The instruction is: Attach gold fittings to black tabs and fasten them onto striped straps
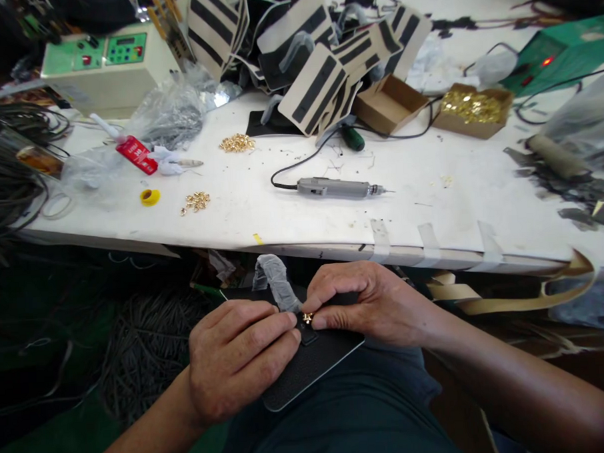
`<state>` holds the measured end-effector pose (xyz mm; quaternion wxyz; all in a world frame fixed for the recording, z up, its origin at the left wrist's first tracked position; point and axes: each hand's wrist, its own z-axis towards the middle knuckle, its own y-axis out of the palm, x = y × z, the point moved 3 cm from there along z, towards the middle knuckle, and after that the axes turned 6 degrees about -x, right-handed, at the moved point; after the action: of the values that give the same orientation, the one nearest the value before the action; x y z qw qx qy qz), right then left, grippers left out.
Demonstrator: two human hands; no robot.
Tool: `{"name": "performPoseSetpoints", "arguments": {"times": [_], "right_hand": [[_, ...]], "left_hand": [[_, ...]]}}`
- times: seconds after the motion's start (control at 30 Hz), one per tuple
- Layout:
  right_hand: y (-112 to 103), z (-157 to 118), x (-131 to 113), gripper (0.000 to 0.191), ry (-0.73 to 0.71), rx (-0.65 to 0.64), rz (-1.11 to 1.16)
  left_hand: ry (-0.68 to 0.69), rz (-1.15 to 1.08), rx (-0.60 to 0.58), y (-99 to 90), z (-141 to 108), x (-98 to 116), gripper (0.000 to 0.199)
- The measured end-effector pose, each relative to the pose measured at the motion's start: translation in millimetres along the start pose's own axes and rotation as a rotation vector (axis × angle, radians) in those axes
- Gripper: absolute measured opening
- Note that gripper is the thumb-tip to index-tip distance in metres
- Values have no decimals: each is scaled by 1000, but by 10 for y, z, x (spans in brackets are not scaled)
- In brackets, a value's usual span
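A black leather panel (308, 370) with a pale edge lies over my lap, below the table's front edge. A strap wrapped in clear plastic (279, 284) rises from its upper part. My right hand (368, 300) pinches a small gold metal piece (308, 317) between thumb and forefinger, at a small black tab (309, 334) near the strap's lower end. Pressed on the panel just left of that piece is my left hand (245, 356), its fingers together and hiding part of the panel.
On the white table (232, 223) lie a grey electric screwdriver (338, 187), gold piece piles (197, 202), yellow tape (149, 197), and a red bottle (136, 153). Striped panels (313, 89), cardboard boxes (389, 106) and a green device (559, 55) stand behind. A beige strap (525, 302) hangs right.
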<state>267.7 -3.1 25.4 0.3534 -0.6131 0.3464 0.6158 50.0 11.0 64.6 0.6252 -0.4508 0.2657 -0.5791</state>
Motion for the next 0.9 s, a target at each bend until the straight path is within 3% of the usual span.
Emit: {"name": "performPoseSetpoints", "arguments": {"times": [0.3, 0.53, 0.7, 0.9], "right_hand": [[-68, -18, -49, 17, 1, -132, -40], [-49, -38, -10, 8, 8, -94, -72], [-61, -37, 65, 11, 53, -78, 0], [-87, -18, -45, 6, -68, -64, -156]], "left_hand": [[5, -28, -26, 31, 25, -17, 12], [-5, -38, -41, 64, 25, -8, 12], [-6, -54, -53, 64, 16, 9, 12], [-20, -51, -49, 59, 32, -15, 13]]}}
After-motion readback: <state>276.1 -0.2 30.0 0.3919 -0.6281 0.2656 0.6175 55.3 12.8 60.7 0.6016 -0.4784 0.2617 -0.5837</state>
